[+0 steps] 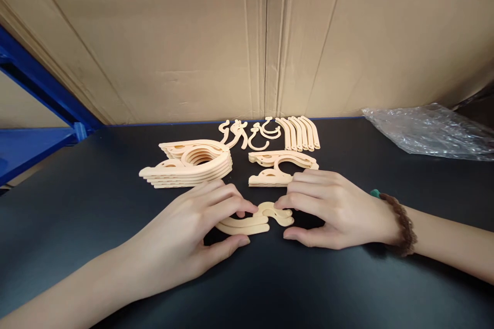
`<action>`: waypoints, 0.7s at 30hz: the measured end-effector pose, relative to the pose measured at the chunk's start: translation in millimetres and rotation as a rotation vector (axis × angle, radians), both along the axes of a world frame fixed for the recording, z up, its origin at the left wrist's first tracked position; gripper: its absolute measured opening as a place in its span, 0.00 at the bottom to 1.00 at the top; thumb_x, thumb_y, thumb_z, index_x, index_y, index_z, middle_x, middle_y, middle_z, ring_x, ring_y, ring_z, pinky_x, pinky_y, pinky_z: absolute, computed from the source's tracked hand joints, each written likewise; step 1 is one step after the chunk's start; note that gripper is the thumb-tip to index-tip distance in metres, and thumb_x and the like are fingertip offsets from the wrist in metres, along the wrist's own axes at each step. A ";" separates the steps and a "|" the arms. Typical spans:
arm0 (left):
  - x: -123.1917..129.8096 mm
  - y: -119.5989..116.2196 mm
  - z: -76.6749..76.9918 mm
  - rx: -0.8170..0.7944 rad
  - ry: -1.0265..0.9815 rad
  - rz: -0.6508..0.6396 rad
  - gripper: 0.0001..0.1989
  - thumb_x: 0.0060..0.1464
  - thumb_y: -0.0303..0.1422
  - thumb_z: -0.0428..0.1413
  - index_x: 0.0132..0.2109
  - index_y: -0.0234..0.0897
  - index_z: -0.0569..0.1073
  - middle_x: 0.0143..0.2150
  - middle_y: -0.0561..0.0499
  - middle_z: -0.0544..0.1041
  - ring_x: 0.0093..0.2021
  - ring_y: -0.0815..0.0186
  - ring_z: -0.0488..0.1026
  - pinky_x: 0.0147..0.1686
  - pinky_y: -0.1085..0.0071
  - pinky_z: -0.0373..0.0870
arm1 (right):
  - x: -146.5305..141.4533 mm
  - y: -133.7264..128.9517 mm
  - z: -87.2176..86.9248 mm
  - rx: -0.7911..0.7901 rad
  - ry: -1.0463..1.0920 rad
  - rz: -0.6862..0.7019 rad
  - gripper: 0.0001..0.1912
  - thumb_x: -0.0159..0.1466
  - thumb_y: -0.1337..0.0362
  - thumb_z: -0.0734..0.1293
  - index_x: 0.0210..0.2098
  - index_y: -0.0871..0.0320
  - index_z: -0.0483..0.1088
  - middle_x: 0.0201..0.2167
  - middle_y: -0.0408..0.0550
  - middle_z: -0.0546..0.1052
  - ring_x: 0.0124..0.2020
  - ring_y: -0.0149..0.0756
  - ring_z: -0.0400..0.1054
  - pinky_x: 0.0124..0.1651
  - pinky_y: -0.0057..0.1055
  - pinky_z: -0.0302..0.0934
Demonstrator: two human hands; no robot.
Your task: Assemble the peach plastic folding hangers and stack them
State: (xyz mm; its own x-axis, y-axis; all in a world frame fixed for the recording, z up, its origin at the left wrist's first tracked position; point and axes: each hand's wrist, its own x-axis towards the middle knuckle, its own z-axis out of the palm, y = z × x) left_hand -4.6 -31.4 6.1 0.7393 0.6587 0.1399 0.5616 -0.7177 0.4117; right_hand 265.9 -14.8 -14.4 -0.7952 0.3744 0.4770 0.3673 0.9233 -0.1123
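Observation:
On the black tabletop in front of me lies a folded beige hanger (pixel 250 226), with two curved arms and a short S-shaped hook. My left hand (pixel 210 218) rests over its left part, index fingertip against the hanger near the hook. The left thumb lies apart, just in front of the hanger arm, and its other fingers are partly hidden. From the other side, my right hand (pixel 324 211) touches the top of the hook with its index fingertip. Its thumb is stretched out on the table. Neither hand is closed around the hanger.
Behind the left hand is a tall stack of folded hangers (pixel 185 175); a lower hanger stack (pixel 270 177) is near the right hand. Loose hooks (pixel 258 141) and a row of hanger arms (pixel 298 133) lie at the back. Plastic bag (pixel 432 131) far right, cardboard (pixel 173 36) behind.

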 end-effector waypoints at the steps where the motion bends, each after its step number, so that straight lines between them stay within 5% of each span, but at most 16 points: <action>1: 0.0 0.4 -0.1 0.003 -0.002 -0.004 0.10 0.64 0.32 0.55 0.52 0.43 0.71 0.43 0.51 0.75 0.42 0.61 0.70 0.41 0.67 0.66 | -0.2 0.1 0.2 0.001 -0.006 -0.001 0.11 0.68 0.58 0.66 0.38 0.60 0.72 0.28 0.45 0.73 0.29 0.33 0.62 0.33 0.30 0.58; 21: 1.2 -2.0 1.7 -0.023 -0.016 0.002 0.10 0.63 0.32 0.55 0.51 0.43 0.70 0.43 0.53 0.75 0.42 0.63 0.69 0.40 0.68 0.65 | -0.6 -1.0 -0.4 -0.022 -0.015 -0.008 0.12 0.68 0.59 0.65 0.38 0.63 0.75 0.27 0.45 0.73 0.28 0.34 0.62 0.33 0.31 0.57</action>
State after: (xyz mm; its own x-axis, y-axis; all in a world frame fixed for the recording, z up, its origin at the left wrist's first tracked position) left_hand -3.4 -33.4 7.8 0.7357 0.6634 0.1366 0.5562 -0.7068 0.4372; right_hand 265.3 -15.7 -14.9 -0.7991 0.3912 0.4566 0.3767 0.9176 -0.1269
